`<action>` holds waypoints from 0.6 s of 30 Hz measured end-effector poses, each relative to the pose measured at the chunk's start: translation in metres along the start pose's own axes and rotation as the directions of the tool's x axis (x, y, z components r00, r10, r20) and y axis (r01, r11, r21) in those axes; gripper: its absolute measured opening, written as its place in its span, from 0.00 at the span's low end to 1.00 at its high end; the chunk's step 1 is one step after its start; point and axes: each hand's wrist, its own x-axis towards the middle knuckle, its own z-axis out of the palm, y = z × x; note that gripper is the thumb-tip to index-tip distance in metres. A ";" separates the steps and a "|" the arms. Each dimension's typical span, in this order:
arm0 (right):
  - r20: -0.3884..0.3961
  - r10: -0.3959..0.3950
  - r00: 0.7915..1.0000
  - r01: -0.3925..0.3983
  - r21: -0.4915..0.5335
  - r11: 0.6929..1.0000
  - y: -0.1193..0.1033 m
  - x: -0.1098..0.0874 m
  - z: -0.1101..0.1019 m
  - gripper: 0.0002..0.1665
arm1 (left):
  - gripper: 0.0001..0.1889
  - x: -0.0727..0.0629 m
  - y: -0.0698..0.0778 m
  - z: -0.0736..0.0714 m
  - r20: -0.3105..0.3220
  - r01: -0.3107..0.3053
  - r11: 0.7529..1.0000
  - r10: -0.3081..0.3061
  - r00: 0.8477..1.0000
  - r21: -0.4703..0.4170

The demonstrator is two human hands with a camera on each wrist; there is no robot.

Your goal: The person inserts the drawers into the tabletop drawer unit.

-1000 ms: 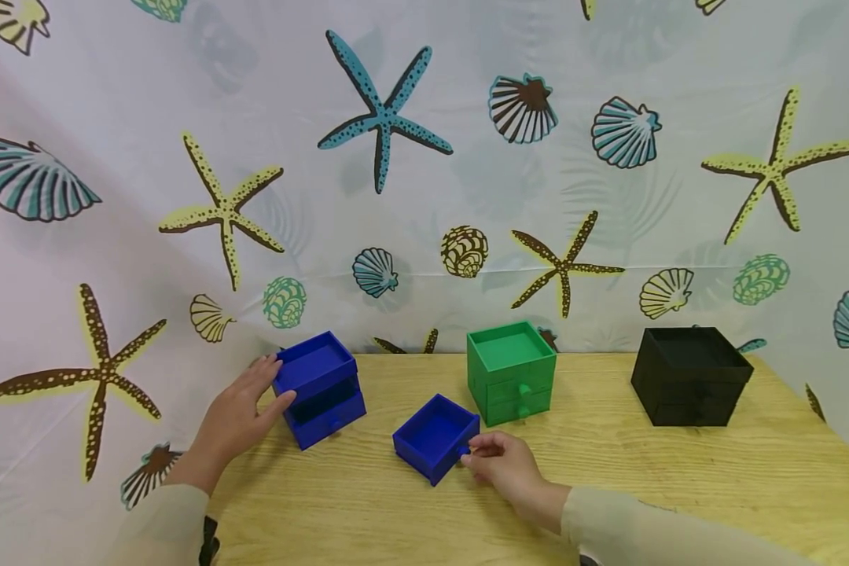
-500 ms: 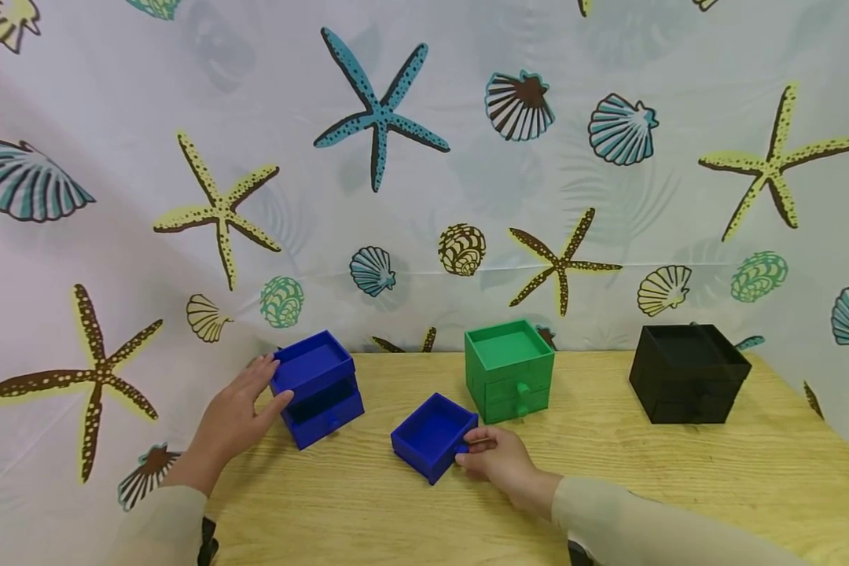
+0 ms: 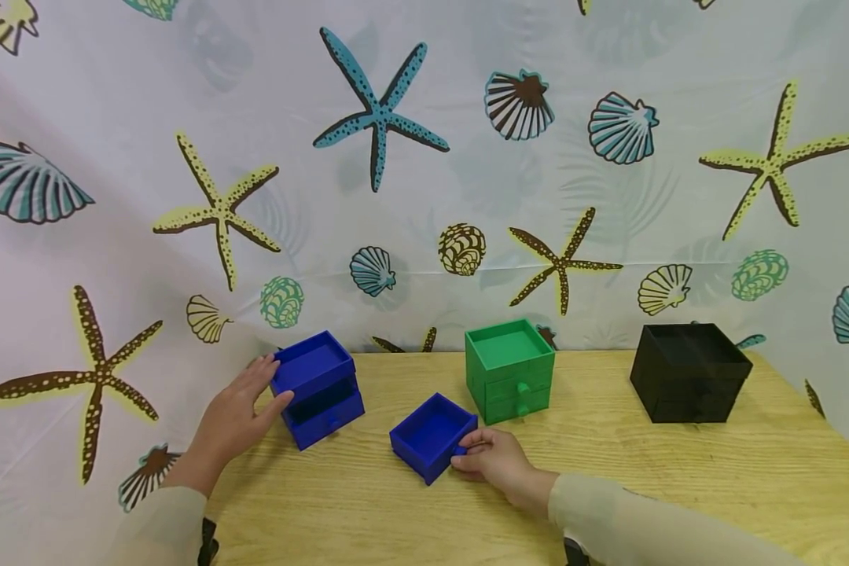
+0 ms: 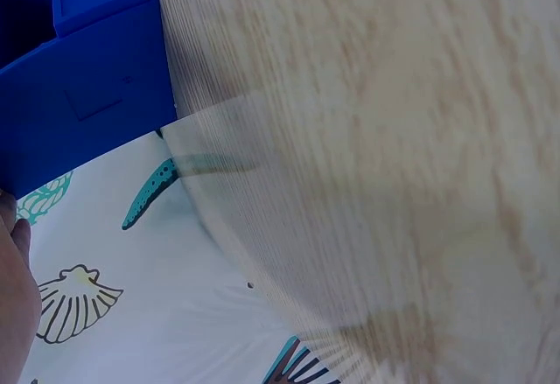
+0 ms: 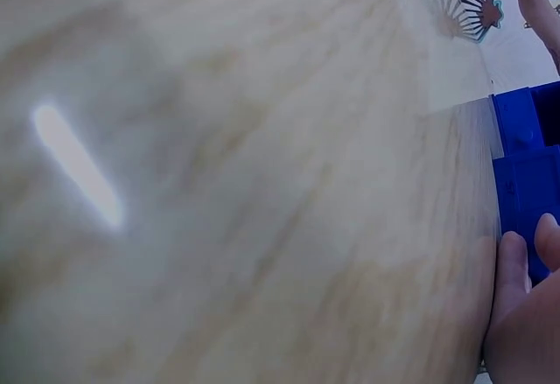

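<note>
On the left of the table stands a small blue drawer cabinet, with a tray top, an empty upper slot and a lower drawer in place. My left hand holds it by its left side, thumb at the front corner and fingers toward the back. A loose blue drawer sits on the table to the cabinet's right, with nothing in it. The fingertips of my right hand pinch its small knob. In the right wrist view the drawer's face shows close to those fingers.
A green drawer cabinet stands just behind the loose drawer. Farther right is a black drawer cabinet. The wooden table ends at a curtain printed with starfish and shells.
My right hand has shifted slightly left, and the loose drawer has moved slightly left with it. The left hand and the blue cabinet stay in place.
</note>
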 end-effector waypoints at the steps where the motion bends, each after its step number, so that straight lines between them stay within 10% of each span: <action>1: 0.000 0.002 1.000 -0.002 -0.004 1.000 -0.001 0.000 0.000 0.13 | 0.36 0.000 0.000 0.000 -0.001 0.000 1.000 0.000 1.000 0.002; 18: -0.001 -0.033 0.999 0.033 -0.001 0.999 -0.003 -0.001 0.013 0.13 | 0.36 0.001 0.002 -0.002 0.010 0.000 1.000 0.000 1.000 0.013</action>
